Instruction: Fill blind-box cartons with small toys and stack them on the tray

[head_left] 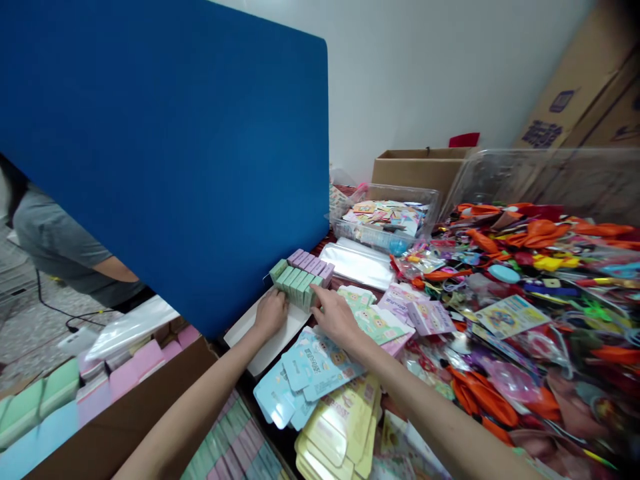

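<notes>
Both my hands reach to a row of small green boxes (296,283) standing on a white sheet (260,340) by the blue divider, with purple boxes (312,263) lined up right behind them. My left hand (271,311) has curled fingers against the left end of the green row. My right hand (334,315) touches the right end, its index finger stretched onto the last green box. Below my right wrist lie flat blue packets (309,369) and yellow packets (340,427).
A blue divider panel (170,147) stands at the left; another person's arm (75,250) shows beyond it. A cardboard box (100,413) holds pastel boxes at the lower left. Clear bins (385,223) and a heap of colourful trinkets (540,300) fill the right.
</notes>
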A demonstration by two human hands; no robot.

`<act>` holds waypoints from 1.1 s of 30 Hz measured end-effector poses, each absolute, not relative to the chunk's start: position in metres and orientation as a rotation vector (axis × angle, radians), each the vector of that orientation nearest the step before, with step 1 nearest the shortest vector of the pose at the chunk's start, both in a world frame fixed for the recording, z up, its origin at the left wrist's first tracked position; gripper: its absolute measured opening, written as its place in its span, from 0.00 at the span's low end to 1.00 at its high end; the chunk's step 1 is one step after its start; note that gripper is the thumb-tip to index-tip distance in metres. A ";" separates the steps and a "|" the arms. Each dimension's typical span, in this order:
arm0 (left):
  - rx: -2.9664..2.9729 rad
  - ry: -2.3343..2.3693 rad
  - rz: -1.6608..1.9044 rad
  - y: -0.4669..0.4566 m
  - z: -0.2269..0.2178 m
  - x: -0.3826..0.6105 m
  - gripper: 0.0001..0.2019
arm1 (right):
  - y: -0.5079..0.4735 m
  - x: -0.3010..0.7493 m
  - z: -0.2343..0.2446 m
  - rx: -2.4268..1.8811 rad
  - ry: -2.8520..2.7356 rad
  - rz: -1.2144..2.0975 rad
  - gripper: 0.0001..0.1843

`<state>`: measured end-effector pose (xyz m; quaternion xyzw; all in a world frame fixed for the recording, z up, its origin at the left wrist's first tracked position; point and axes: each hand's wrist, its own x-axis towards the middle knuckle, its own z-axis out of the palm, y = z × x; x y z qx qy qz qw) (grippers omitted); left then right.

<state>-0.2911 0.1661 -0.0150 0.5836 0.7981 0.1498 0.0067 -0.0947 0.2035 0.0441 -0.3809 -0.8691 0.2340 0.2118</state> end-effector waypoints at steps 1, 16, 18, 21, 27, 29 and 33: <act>1.839 2.486 0.480 0.167 -0.016 -0.290 0.15 | 0.200 -0.091 0.046 -1.040 -2.400 0.665 0.24; 1.919 2.404 1.015 0.175 0.007 -0.291 0.26 | 0.158 -0.002 0.074 -0.854 -2.138 0.848 0.11; 1.926 2.389 0.985 0.181 0.010 -0.288 0.24 | 0.150 0.009 0.079 -0.828 -2.104 0.886 0.11; 1.920 2.390 0.954 0.185 0.020 -0.281 0.23 | 0.137 0.032 0.084 -0.829 -2.023 0.953 0.11; 2.176 2.048 0.808 0.207 0.040 -0.241 0.25 | 0.106 0.063 0.085 -0.928 -1.818 0.978 0.11; 2.231 1.915 0.769 0.219 0.042 -0.226 0.24 | 0.095 0.066 0.085 -0.906 -1.841 1.024 0.11; 2.160 1.846 0.855 0.229 0.046 -0.215 0.19 | 0.078 0.078 0.084 -0.900 -1.874 1.016 0.11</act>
